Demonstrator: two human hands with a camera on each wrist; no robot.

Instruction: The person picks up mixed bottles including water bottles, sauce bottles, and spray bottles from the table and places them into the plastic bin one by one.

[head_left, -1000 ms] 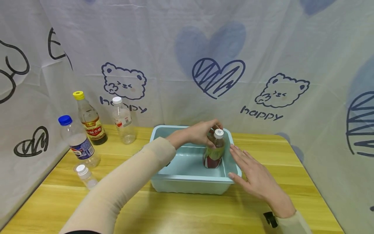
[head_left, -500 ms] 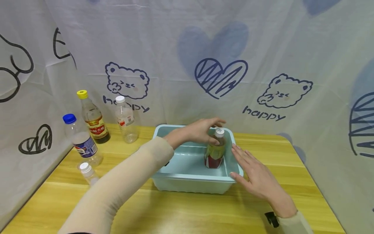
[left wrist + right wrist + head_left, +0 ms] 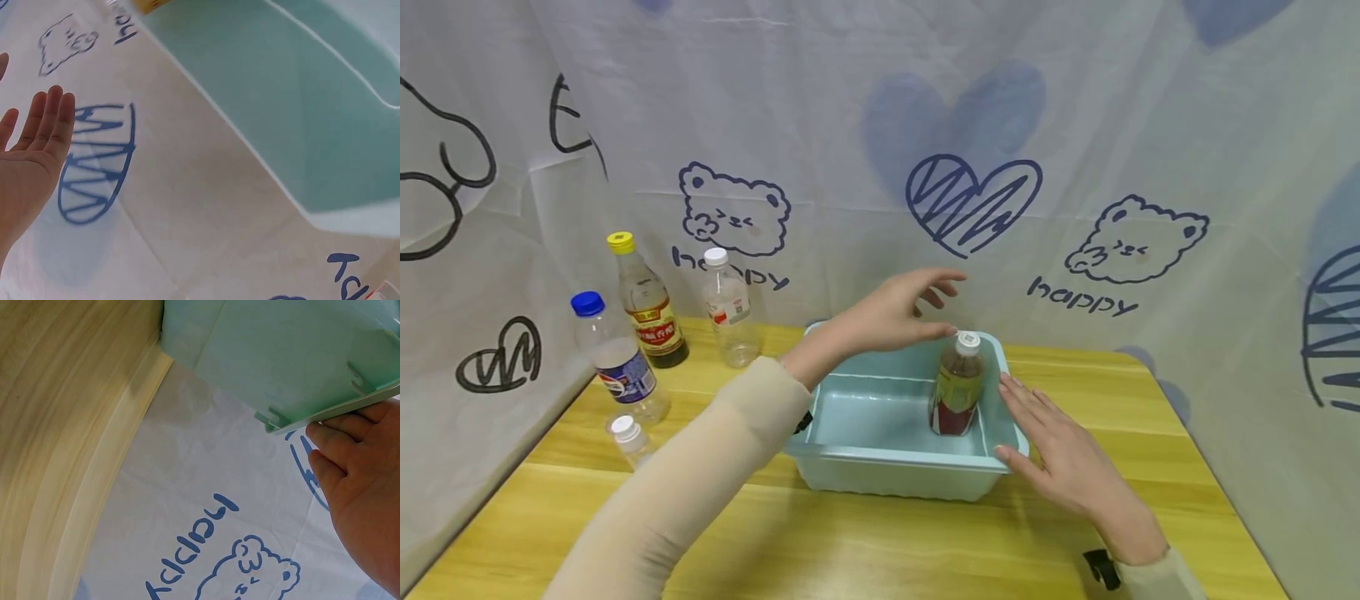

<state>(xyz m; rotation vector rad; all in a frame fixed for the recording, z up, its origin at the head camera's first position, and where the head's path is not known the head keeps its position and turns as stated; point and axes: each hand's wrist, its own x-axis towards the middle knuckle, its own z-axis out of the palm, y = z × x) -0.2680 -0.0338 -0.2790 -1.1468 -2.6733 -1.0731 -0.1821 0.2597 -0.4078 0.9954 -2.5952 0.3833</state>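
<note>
A bottle point(image 3: 957, 390) of dark drink with a white cap and a green and red label stands upright inside the light blue plastic basin point(image 3: 895, 475), near its right wall. Over the basin, up and left of the cap, my left hand point(image 3: 891, 312) is held with its fingers apart and nothing in it. The left wrist view shows that hand point(image 3: 37, 150) with its palm in sight, away from the basin wall point(image 3: 300, 125). My right hand point(image 3: 1063, 454) rests with straight fingers on the basin's right rim. In the right wrist view its fingers point(image 3: 334, 440) lie along that rim.
At the table's left stand a blue-capped bottle point(image 3: 625, 379), a yellow-capped sauce bottle point(image 3: 657, 329), a clear white-capped bottle point(image 3: 730, 321) and a small white-capped bottle point(image 3: 631, 437). A printed white curtain point(image 3: 850, 233) hangs behind the wooden table point(image 3: 880, 550).
My left hand has let go of the drink bottle and lifted up and left from it. The bottle stays standing in the basin. My right hand keeps its place on the rim.
</note>
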